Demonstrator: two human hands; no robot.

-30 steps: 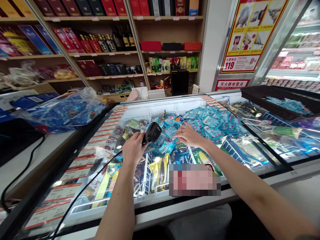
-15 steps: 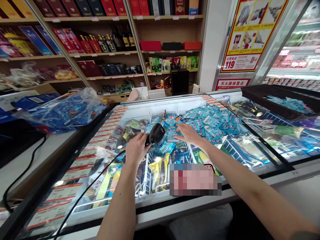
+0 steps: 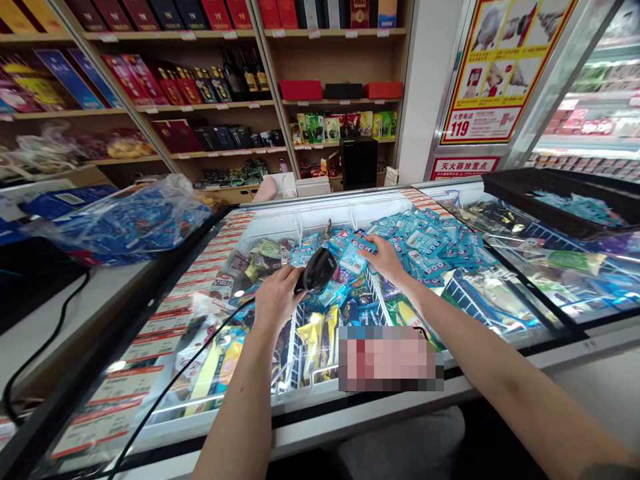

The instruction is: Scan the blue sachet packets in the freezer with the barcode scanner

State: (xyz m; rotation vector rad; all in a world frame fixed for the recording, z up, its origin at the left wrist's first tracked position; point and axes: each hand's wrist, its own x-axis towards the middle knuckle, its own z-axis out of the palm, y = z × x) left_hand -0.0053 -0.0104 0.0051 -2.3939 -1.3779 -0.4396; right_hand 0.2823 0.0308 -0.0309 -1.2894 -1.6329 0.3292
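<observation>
chest freezer (image 3: 345, 200) | inside: blue packets (image 3: 431, 244) heaped; yellow wrappers (image 3: 320, 337) near front

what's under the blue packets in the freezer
At the pile's near edge, a wire basket and green and dark wrappers show beneath the blue packets. What lies under the middle of the pile is covered.

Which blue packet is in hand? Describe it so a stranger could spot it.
Start at the chest freezer and its heap of light-blue packets. At the heap's left edge, the right hand holds one packet up beside the black scanner in the left hand; it alone is off the pile.
</observation>
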